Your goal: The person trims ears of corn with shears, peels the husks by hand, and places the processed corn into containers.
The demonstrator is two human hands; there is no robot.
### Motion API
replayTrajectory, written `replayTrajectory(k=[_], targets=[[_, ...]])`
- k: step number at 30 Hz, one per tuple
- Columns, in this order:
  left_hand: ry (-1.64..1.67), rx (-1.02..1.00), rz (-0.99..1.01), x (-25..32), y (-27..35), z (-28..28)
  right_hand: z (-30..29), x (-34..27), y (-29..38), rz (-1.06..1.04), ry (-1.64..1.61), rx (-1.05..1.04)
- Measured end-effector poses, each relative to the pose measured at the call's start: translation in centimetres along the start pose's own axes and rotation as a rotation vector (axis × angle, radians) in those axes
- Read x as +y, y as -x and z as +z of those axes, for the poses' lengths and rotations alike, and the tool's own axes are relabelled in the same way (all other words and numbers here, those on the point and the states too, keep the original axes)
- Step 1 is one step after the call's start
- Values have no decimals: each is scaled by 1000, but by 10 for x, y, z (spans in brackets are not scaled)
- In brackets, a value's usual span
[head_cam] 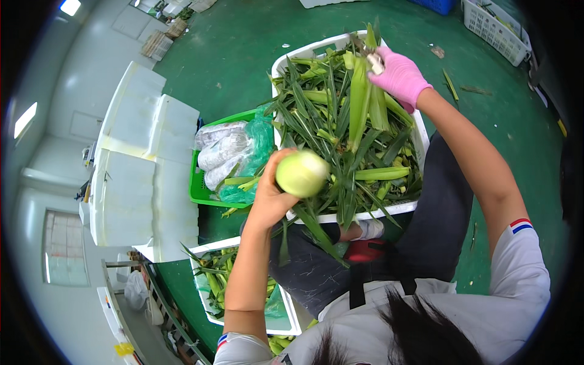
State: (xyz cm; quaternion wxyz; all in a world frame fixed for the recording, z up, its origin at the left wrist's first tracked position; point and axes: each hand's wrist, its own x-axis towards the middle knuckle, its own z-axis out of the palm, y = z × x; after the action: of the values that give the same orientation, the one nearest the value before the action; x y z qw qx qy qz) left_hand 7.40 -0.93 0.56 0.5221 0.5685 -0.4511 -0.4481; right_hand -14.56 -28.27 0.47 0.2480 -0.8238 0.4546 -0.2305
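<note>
My bare left hand (269,194) is wrapped around a pale green ear of corn (302,174), seen nearly end-on and blurred. On my right hand (399,75) is a pink glove, and its fingers grip a bunch of stripped corn husk (359,102) by the whitish stalk end (375,64). Long husk leaves hang down from that grip; blur hides the exact hold. Beneath both hands stands a white plastic crate (285,59) heaped with loose green husks and leaves (315,121).
Left of the crate, a green basket (196,194) holds wrapped bundles (223,150) and green plastic film. Stacked white foam boxes (125,196) rise farther left. A white-rimmed container (292,315) with corn husks stands by my left leg. Another white crate (495,36) sits at upper right.
</note>
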Motion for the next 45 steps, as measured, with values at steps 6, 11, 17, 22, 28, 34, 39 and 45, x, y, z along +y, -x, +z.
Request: replayTrajectory(k=[6,11,17,22,28,34,39,45], targets=[[-1047,40,602,35,-21,45,-2,-29,85,173,-981,-593],[-621,324,470,-17,5,83,28,-47,174,276,-1416,-667],[494,412,-259,-46,37,126,48,-45,215,22,-625,-326],[-227,273,28,-48,43,95,28,-25,194,68,-540,-521],[-524,-59,-28,-20,49,66,27,-5,163,-290,-521,-459],[-326,-176,-141,-7,36,38,10,-10,164,251,-805,-852],[33,-286,-261,-26,28,18,18,4,177,217,-1371,-1204],[636,-537,-560,-47,31,35,19,-18,171,146,-1156,-1133]])
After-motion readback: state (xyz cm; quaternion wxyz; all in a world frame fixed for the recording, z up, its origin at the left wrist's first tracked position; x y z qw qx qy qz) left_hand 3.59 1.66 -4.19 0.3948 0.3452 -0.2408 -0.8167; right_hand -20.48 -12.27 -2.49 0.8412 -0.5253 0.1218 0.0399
